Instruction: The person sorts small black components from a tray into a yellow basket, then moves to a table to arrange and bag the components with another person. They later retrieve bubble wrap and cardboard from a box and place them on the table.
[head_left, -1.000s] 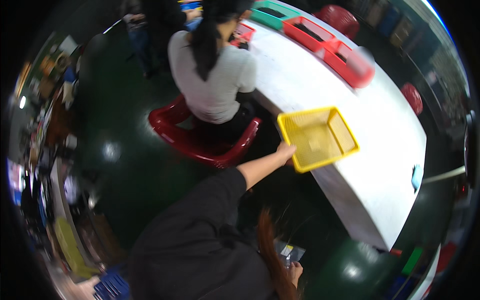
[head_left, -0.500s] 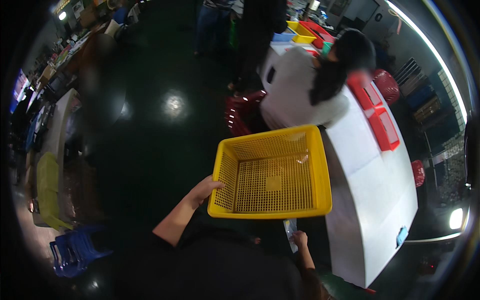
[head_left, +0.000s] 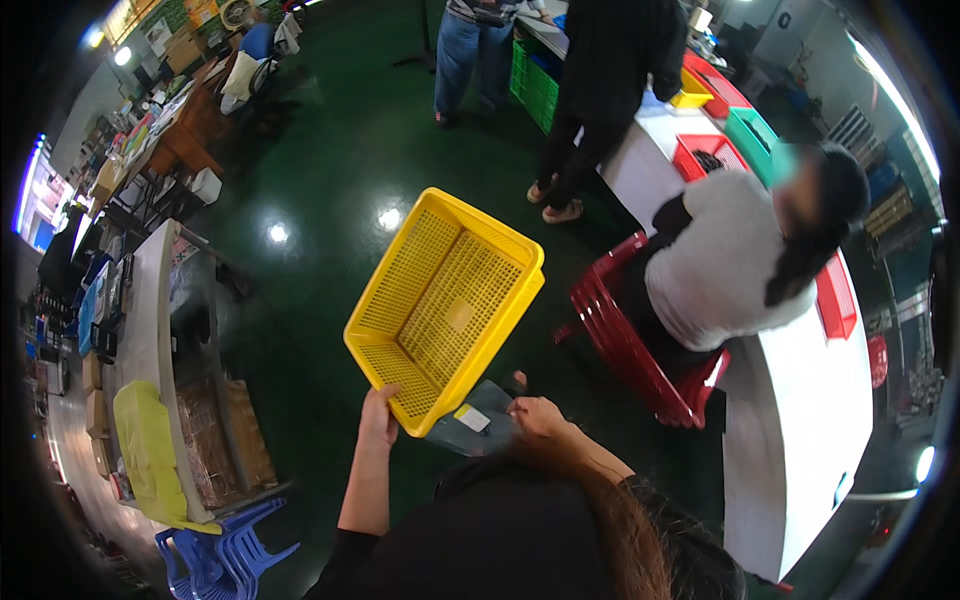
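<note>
My left hand [head_left: 378, 415] grips the near corner of a yellow plastic basket [head_left: 400, 348] by its rim. The basket has mesh walls and a mesh floor, hangs tilted in front of me, and nothing shows inside it. Just right of its near end, my right hand [head_left: 537, 414] is closed on the edge of a clear plastic bag [head_left: 462, 437]. A white and yellow label sits on the bag, with a small dark item at the label's edge. Part of the bag lies behind the basket's rim.
A person in grey [head_left: 715, 265] sits on a red chair [head_left: 640, 345] at a long white table [head_left: 800, 420] to the right. Another person in black [head_left: 605, 80] stands ahead. Blue stools [head_left: 225, 550] and a bench with a yellow-green cover [head_left: 150, 450] stand left.
The basket has moved left and turned to a slant, with my left hand still on it. My right hand has risen with the bag toward the basket. The view has swung left.
</note>
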